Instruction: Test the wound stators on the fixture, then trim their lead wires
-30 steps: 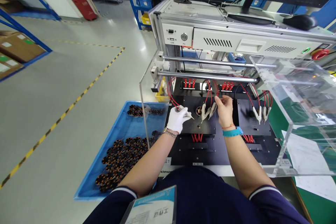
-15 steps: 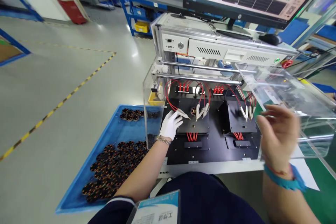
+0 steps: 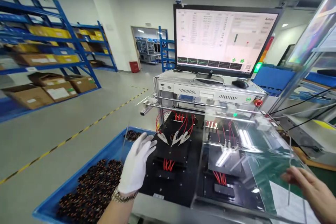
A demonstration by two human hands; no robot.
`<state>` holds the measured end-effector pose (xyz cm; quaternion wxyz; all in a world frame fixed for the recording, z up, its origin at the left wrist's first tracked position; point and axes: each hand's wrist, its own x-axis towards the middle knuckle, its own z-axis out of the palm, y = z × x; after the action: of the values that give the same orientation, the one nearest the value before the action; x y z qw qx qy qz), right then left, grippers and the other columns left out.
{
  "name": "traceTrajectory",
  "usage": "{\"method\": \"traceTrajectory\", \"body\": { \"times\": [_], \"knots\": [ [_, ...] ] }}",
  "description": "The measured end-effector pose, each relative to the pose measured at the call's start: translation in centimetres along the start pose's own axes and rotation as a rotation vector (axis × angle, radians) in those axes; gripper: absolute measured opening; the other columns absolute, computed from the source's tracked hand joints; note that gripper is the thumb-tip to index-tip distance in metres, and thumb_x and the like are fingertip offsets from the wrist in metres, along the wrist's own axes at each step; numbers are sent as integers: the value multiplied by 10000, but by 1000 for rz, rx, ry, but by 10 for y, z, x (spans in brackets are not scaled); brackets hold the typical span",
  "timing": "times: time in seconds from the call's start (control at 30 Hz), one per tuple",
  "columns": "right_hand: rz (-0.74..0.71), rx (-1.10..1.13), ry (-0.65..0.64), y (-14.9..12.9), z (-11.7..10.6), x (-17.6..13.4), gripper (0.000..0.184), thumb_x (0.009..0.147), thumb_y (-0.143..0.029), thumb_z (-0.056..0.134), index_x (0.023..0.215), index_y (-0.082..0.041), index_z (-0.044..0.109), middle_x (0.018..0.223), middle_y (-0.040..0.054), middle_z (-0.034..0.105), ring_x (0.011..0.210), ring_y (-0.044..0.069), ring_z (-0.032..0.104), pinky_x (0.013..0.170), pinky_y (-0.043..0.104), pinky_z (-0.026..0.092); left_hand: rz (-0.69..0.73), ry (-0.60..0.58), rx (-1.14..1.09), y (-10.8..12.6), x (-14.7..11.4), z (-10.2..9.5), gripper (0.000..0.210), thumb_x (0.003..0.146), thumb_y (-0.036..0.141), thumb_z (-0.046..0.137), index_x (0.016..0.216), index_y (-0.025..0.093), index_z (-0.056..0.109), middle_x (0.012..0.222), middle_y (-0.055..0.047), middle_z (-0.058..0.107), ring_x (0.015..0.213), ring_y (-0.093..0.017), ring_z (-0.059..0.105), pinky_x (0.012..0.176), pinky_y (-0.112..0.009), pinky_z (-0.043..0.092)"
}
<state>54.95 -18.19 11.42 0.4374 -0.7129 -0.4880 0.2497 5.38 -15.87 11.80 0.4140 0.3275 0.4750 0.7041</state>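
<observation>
My left hand (image 3: pixel 138 162), in a white glove, hovers over the near left of the left test fixture (image 3: pixel 172 155), its fingers apart and nothing in them. In front of those fingers, white-sleeved clips (image 3: pixel 175 139) on red wires rest on the fixture, beside a partly hidden round copper-wound part (image 3: pixel 172 136). My bare right hand (image 3: pixel 311 185) is at the right side edge of the clear cover (image 3: pixel 236 182), fingers bent and closed at that edge, slightly blurred. Beneath the cover, the right test fixture (image 3: pixel 223 161) shows through glare.
A blue tray (image 3: pixel 49 204) full of round black-and-copper coils (image 3: pixel 86 189) stands at the left. Metal rails (image 3: pixel 178 108) cross behind the fixtures. Behind them are a monitor (image 3: pixel 210 52), a mouse (image 3: pixel 240 83) and a red emergency button (image 3: pixel 258 102). Paper (image 3: pixel 283 196) lies at the right.
The clear cover has slid left over the right fixture. My left hand has drawn back from the clip it was touching. My right hand is now farther right, and the view has tilted up.
</observation>
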Motion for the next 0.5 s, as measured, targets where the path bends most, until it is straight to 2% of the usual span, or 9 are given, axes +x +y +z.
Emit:
{"method": "traceTrajectory", "body": {
  "times": [0.07, 0.17, 0.3, 0.4, 0.5],
  "knots": [
    [-37, 1, -277, -16, 16, -2, 375, 674, -638, 501, 578, -300, 630, 782, 166, 603, 786, 288, 591, 801, 461, 366, 69, 7, 76, 10, -25, 25, 507, 743, 343, 601, 1219, 244, 459, 1219, -87, 534, 1017, -218, 581, 932, -398, 437],
    [-156, 164, -552, -48, 59, -9, 496, 767, -627, 396, 531, -240, 598, 689, 114, 602, 754, 255, 587, 806, 406, 401, 145, 32, 182, 21, -58, 52, 552, 726, 339, 626, 1237, 240, 439, 1250, -89, 510, 1028, -211, 571, 949, -390, 420],
    [-311, 309, -727, -85, 130, -24, 467, 817, -575, 400, 606, -201, 582, 574, 37, 574, 613, 176, 551, 697, 314, 422, 186, 55, 242, 34, -84, 65, 553, 724, 340, 628, 1234, 240, 438, 1246, -84, 508, 1013, -192, 573, 944, -364, 424],
    [-395, 411, -815, -106, 177, -32, 443, 834, -542, 408, 607, -192, 556, 542, 14, 550, 536, 145, 526, 601, 279, 413, 198, 70, 268, 40, -95, 64, 546, 717, 329, 635, 1223, 243, 448, 1243, -78, 509, 1004, -182, 574, 943, -351, 425],
    [-436, 453, -861, -121, 214, -35, 444, 827, -543, 418, 587, -188, 535, 525, 4, 538, 490, 135, 509, 550, 272, 399, 184, 93, 298, 40, -101, 56, 554, 708, 320, 644, 1222, 234, 456, 1229, -89, 519, 994, -191, 579, 934, -363, 431]
  ]
}}
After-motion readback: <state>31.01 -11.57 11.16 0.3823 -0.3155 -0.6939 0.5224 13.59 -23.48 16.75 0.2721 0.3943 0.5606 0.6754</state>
